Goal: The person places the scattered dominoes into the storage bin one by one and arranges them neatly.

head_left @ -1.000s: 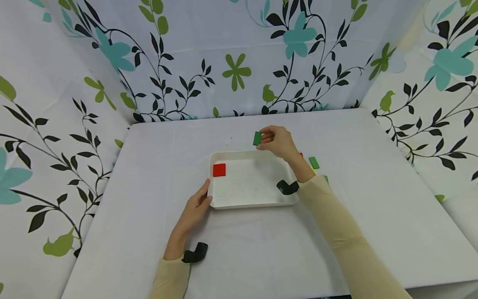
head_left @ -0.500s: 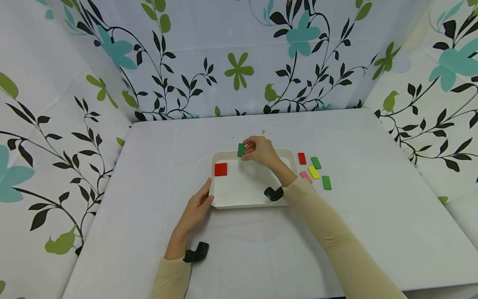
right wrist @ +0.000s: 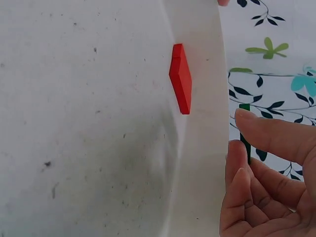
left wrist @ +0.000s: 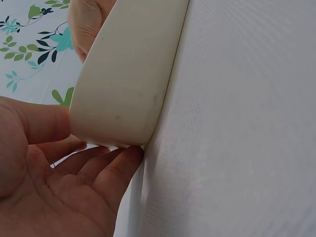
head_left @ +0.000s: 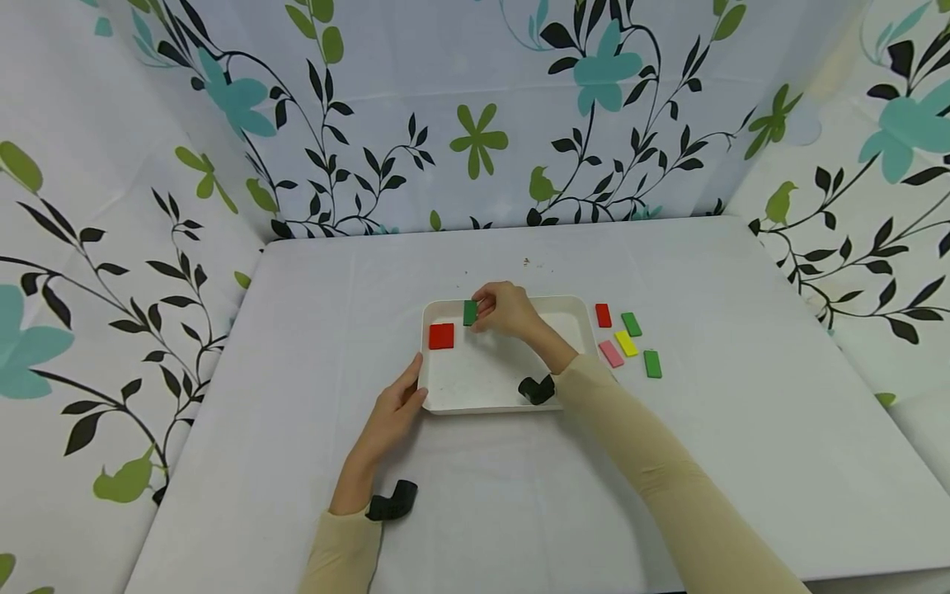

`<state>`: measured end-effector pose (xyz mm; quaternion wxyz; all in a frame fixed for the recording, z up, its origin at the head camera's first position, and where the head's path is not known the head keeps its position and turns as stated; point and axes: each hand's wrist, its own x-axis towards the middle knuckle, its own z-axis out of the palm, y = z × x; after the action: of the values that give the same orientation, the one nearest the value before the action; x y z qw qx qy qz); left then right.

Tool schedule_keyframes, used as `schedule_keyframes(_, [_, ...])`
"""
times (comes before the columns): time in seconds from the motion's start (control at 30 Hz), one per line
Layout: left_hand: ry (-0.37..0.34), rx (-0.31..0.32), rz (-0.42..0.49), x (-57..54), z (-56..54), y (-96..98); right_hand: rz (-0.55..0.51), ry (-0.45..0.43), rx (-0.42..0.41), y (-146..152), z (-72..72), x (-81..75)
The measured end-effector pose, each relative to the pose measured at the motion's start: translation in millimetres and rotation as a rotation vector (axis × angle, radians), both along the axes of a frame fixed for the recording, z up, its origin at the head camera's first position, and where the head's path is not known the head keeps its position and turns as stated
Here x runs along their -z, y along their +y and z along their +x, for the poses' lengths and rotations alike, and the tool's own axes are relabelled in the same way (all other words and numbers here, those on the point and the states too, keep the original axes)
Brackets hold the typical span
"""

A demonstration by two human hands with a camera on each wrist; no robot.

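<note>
Nearest, the left hand (head_left: 389,417) grips a shallow white rectangular tray (head_left: 475,375), apparently steadying it; beyond a flat red square (head_left: 441,336), the right hand (head_left: 506,309) pinches a green rectangular tile (head_left: 470,313), likely for control, near the tray's far side.

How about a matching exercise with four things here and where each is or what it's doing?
Things:
1. flat red square
2. flat yellow rectangular block
3. left hand
4. right hand

Places or states:
A. pinching a green rectangular block
B. on the white table, right of the white rectangular tray
C. inside that tray
D. touching that tray's left side

Pairs: 1-C, 2-B, 3-D, 4-A
</note>
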<state>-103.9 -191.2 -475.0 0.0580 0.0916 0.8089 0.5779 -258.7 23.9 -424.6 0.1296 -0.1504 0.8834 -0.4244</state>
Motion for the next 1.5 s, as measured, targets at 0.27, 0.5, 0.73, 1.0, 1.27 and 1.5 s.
schedule_keyframes(0.27, [-0.001, 0.001, -0.006, 0.8, -0.9, 0.1, 0.045, -0.022, -0.038, -7, -1.7, 9.9])
schedule_keyframes(0.5, [-0.011, 0.006, 0.009, 1.6, -1.0, 1.3, 0.071, -0.048, -0.042, -12, 0.3, 19.1])
schedule_keyframes(0.73, [-0.009, 0.007, 0.01, 0.9, -1.2, 2.1, 0.084, -0.044, -0.052, -13, 3.2, 23.4])
schedule_keyframes(1.0, [-0.015, -0.003, -0.001, 0.8, -1.3, 2.2, 0.09, -0.046, -0.078, -15, 4.8, 25.9])
schedule_keyframes(1.27, [-0.018, -0.005, 0.0, 0.3, -0.9, 1.4, 0.099, -0.034, -0.083, -17, 3.8, 28.1])
schedule_keyframes(1.5, [-0.009, -0.003, -0.003, 0.3, -0.5, 0.9, 0.112, -0.028, -0.09, -18, 2.4, 29.8])
